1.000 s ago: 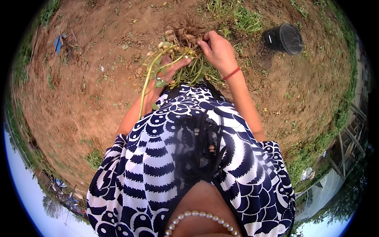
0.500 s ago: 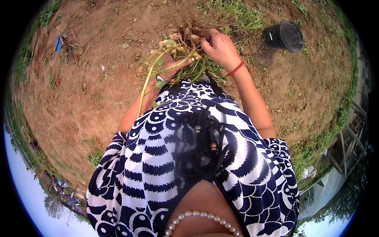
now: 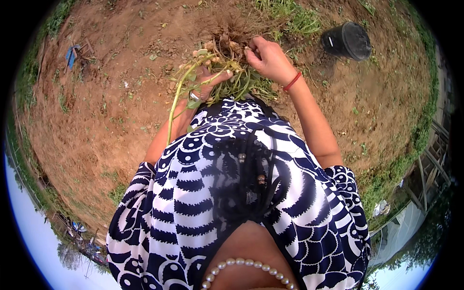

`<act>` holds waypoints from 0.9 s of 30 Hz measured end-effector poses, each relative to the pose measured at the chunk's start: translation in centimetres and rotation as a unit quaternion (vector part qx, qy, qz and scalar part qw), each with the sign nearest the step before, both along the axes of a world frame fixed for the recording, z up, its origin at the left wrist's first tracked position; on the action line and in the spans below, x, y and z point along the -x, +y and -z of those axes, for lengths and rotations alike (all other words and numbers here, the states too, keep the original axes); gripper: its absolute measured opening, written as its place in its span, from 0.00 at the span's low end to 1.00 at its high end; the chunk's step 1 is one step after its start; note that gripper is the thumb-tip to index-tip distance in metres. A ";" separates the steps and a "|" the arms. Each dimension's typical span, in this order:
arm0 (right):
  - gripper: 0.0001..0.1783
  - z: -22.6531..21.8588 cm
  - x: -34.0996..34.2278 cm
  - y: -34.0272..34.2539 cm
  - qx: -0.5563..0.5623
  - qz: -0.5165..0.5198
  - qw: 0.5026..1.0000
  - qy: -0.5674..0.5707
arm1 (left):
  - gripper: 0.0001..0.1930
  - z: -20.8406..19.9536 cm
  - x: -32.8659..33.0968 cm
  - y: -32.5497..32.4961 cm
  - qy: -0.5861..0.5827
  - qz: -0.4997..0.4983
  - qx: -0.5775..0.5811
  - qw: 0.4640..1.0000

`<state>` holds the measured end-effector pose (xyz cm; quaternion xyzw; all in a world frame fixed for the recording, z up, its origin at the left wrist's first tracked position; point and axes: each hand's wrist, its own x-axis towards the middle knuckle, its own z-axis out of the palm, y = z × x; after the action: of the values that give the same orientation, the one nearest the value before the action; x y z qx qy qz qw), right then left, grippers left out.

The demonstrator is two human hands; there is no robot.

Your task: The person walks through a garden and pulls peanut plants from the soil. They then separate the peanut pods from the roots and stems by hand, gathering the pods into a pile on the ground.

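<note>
An uprooted peanut plant (image 3: 176, 92) lies across my hands, its green stems and leaves hanging toward my lap. My left hand (image 3: 207, 86) is closed round the stems, thumb on top. Brown, thready roots (image 3: 226, 35) spread at the far end. Pale peanut pods (image 3: 210, 46) cling around the root base, just beyond my left hand. Right of the roots, my right hand (image 3: 271, 62) is closed in a pinch, thumb against curled fingers. What its fingertips hold, if anything, is too small to make out.
A black bucket (image 3: 350, 42) stands on the brown soil at the far right. Green weeds (image 3: 295, 19) grow beyond my right hand. A blue scrap (image 3: 71, 57) lies among twigs at far left. Loose leaves are scattered over the ground.
My right hand has shifted very slightly, with its fingers curled closer together beside the roots. The left hand keeps its hold on the plant, nearly in place.
</note>
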<state>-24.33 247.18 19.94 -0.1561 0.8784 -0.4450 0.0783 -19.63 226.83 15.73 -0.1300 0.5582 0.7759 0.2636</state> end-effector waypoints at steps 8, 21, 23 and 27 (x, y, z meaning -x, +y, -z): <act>0.12 0.8 -2.8 -1.5 0.321 0.135 0.921 -0.177 | 0.17 0.1 0.2 -0.9 -0.146 -0.007 -0.114 0.983; 0.13 -2.7 -3.1 -3.6 -0.178 0.048 0.982 0.038 | 0.16 0.4 0.7 -0.3 -0.141 0.001 -0.025 0.990; 0.12 -1.4 -2.9 -3.4 -0.034 0.066 0.994 0.075 | 0.15 0.1 0.7 -0.4 -0.155 -0.016 -0.055 0.986; 0.11 1.5 -3.3 -3.0 0.237 0.125 0.960 -0.078 | 0.15 0.6 1.0 -0.7 -0.178 -0.001 -0.117 0.977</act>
<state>-21.05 244.17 18.42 -0.0237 0.7512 -0.6577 0.0513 -20.64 226.12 15.17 -0.2348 0.4073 0.8008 0.3710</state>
